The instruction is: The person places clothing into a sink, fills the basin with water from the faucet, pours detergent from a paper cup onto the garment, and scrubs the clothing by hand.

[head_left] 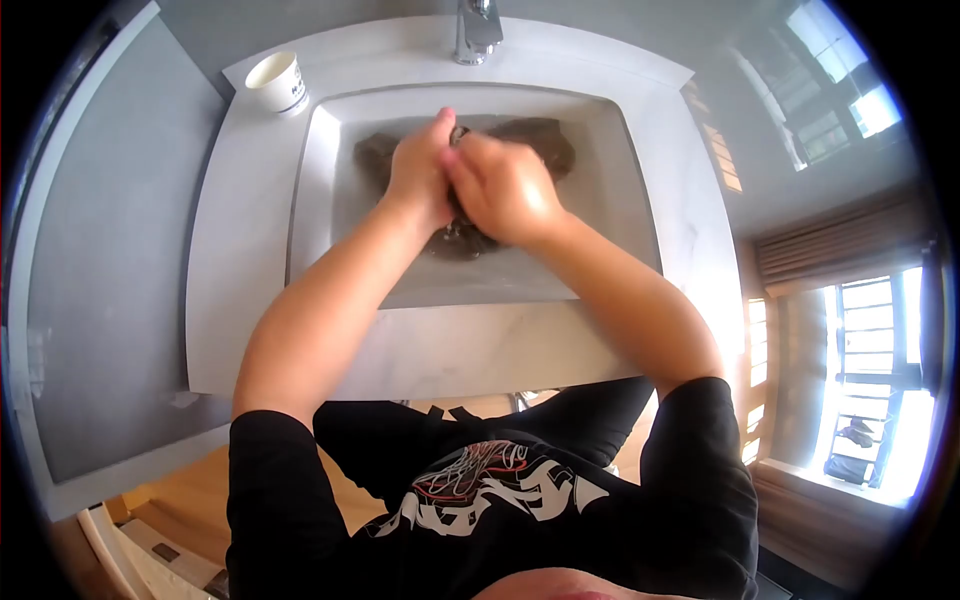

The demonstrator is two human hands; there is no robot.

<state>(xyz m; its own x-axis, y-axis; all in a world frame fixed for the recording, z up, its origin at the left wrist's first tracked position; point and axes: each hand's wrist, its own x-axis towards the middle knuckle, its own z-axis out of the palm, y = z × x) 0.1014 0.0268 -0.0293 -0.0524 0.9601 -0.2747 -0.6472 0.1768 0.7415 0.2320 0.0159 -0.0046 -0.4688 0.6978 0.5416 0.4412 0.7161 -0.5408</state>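
A wet, dark brown cloth [540,140] lies spread in the water of the white sink [645,235], and part of it is bunched up between my hands. My left hand [418,172] is pressed against the bunched cloth from the left, thumb pointing up toward the tap. From the right, my right hand [505,188] is closed over the cloth, its fingers slightly blurred. Both hands meet over the middle of the basin. More of the cloth hangs below them near the water surface. What kind of garment or cloth it is, I cannot tell.
A chrome tap [478,35] stands behind the basin. On the back left corner of the marbled countertop [240,230] is a white paper cup [278,85]. A grey panel [120,260] borders the left side, and a bright window [868,340] is at the right.
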